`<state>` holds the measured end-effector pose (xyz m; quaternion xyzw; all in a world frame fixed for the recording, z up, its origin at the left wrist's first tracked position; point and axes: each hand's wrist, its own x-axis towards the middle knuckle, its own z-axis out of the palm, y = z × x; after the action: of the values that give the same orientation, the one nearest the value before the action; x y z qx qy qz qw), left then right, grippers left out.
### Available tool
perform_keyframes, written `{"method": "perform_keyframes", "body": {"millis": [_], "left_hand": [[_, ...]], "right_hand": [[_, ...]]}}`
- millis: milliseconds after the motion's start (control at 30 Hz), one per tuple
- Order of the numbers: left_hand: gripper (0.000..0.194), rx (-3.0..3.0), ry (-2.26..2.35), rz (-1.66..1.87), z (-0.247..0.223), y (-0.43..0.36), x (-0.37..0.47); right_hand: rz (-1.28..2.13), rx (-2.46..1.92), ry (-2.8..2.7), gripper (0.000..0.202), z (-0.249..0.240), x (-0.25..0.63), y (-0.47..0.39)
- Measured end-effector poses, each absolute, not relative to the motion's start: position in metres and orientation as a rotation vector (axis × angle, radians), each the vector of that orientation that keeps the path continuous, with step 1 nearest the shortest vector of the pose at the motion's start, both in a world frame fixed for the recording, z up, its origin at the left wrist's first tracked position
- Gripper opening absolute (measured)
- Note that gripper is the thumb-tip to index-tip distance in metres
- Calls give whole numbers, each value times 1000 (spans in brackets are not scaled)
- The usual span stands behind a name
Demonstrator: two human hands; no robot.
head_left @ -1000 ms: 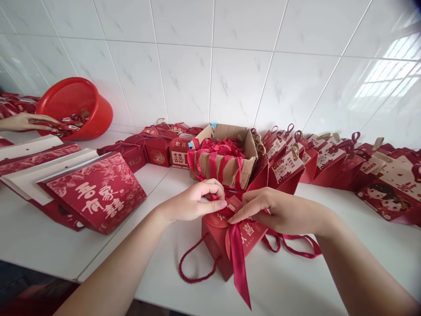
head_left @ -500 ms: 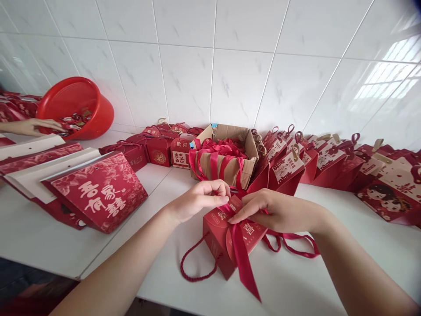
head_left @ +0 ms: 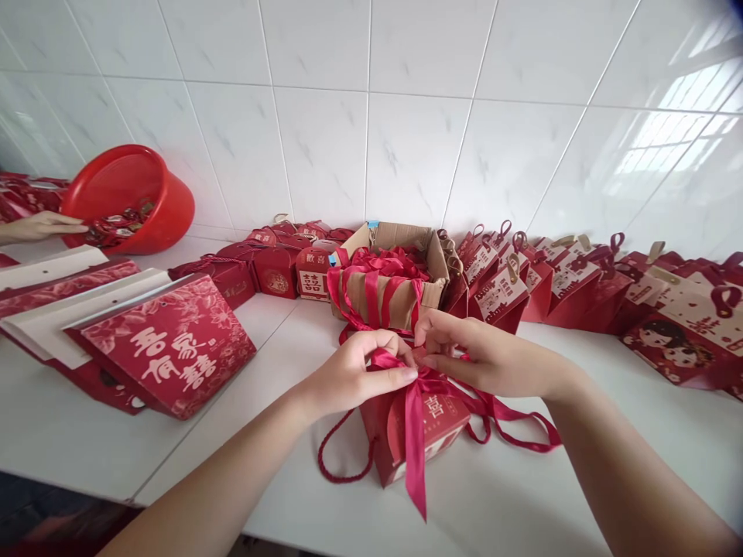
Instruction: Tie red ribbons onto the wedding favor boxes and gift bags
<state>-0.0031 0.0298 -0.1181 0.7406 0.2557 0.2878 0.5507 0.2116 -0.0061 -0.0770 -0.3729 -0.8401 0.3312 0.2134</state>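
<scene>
A small red gift box with a twisted cord handle lies on the white table in front of me. Red ribbon crosses its top, with one tail hanging down over the front and more trailing to the right. My left hand pinches a loop of this ribbon between thumb and fingers above the box. Close beside it, my right hand has its thumb and fingers pressed together at the ribbon's crossing; the exact bit between them is partly hidden.
Behind the box stands a cardboard carton of red ribbons. Red boxes line the wall on both sides. Large red bags lie left. A person's hand is at a red basin of small wrapped items.
My left hand has moved down and right and holds a ribbon loop. My right hand has lifted off the box front, its fingers now curled. The other person's hand has drawn back slightly.
</scene>
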Motion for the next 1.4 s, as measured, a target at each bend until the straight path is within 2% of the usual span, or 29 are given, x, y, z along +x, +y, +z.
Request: {"method": "perform_keyframes", "body": {"millis": [133,333,667,867,1133,1400], "left_hand": [[32,1749,752,778,-119,24,5],[56,1795,765,829,-121,23,8],[58,1837,719,803,-119,24,6],[58,1815,738,811,-122,23,6],[58,1761,686,819,-123,24,6],[58,1706,711,819,-123,24,6]], "right_hand": [[816,-1064,-2320,1,-79,210,-4],[750,-1061,-2275,6,-78,209,-2],[750,-1051,-2310,10,-80,216,6],[733,-1086,-2298,4,-74,212,-2],[894,-1331,-2252,40,-71,222,-1],[938,-1080,-2365,38,-77,220,3]]}}
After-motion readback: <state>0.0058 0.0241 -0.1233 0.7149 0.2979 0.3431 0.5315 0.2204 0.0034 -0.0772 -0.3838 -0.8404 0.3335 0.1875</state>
